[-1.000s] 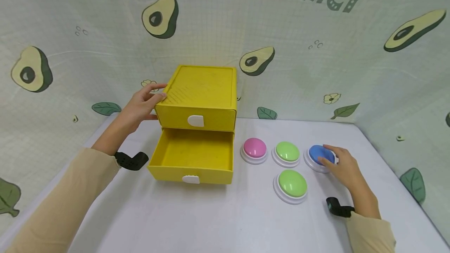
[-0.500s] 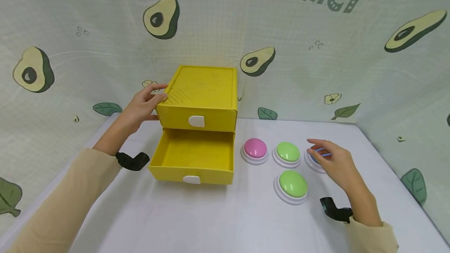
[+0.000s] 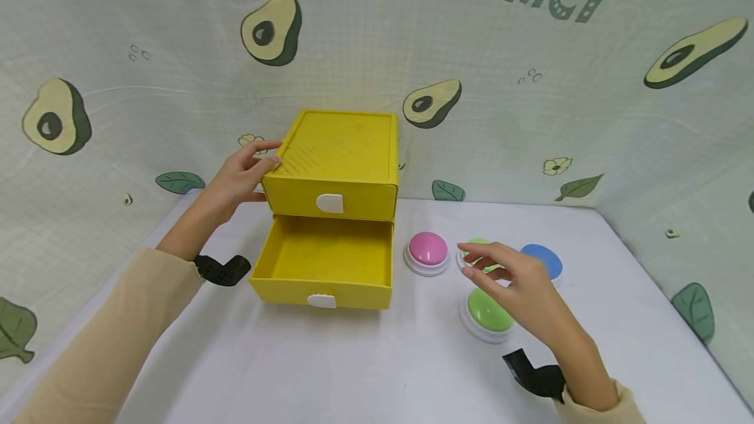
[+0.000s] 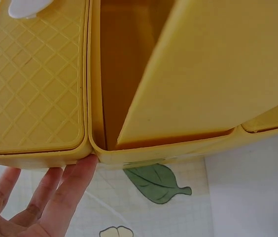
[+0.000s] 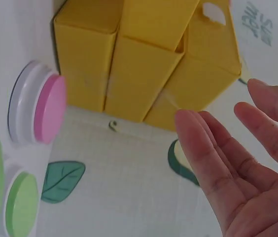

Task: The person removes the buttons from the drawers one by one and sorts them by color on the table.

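Observation:
A yellow box of drawers (image 3: 347,146) stands on the table, its drawer (image 3: 353,294) below the top one pulled out, with nothing seen inside. At its upper left side rests my left hand (image 3: 230,183); in the left wrist view, nearly straight fingers (image 4: 72,190) touch the box's side. My right hand (image 3: 524,286) hovers over the push buttons, holding nothing, thumb and fingers apart. It partly hides a rear green button (image 3: 476,241) and a front green button (image 3: 491,313). To its right is a blue button (image 3: 543,258). Left of them sits a pink button (image 3: 428,248).
A white cloth covers the table (image 3: 283,365). Behind it hangs a pale curtain (image 3: 353,38) printed with avocados and leaves. The pulled-out drawer juts toward me, left of the buttons. Each wrist wears a black camera mount (image 3: 220,270).
My right hand has lifted off the blue button and moved left, over the green buttons. My left hand stays against the box, and the drawer is unchanged.

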Motion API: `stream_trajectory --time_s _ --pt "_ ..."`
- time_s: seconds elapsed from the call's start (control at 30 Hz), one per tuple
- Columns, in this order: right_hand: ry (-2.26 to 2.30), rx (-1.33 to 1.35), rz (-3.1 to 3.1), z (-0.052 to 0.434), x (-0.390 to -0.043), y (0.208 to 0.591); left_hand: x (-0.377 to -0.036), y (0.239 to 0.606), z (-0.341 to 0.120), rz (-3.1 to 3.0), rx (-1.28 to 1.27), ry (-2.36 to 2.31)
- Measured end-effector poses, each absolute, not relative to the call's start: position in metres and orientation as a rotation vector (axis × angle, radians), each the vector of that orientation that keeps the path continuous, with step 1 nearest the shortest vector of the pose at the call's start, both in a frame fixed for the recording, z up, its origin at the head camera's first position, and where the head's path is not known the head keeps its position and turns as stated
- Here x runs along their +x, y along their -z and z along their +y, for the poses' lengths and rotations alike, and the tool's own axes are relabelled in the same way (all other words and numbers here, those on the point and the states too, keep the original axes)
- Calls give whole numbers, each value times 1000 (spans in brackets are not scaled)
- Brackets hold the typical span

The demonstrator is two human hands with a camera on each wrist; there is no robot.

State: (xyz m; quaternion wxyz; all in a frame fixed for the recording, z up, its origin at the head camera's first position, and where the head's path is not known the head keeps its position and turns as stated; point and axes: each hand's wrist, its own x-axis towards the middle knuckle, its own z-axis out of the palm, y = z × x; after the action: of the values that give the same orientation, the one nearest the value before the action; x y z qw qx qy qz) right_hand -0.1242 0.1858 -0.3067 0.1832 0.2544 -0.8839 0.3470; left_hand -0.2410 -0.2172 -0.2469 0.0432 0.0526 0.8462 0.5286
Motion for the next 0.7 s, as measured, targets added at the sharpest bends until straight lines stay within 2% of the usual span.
stream_trajectory --time_s 0.37,0.7 --pt "-1210 962 -2542 141 -99 302 -242 247 -216 2580 153 -1613" --pt "-1325 1217 -2706 102 -94 304 -242 247 -217 2579 147 -1616"
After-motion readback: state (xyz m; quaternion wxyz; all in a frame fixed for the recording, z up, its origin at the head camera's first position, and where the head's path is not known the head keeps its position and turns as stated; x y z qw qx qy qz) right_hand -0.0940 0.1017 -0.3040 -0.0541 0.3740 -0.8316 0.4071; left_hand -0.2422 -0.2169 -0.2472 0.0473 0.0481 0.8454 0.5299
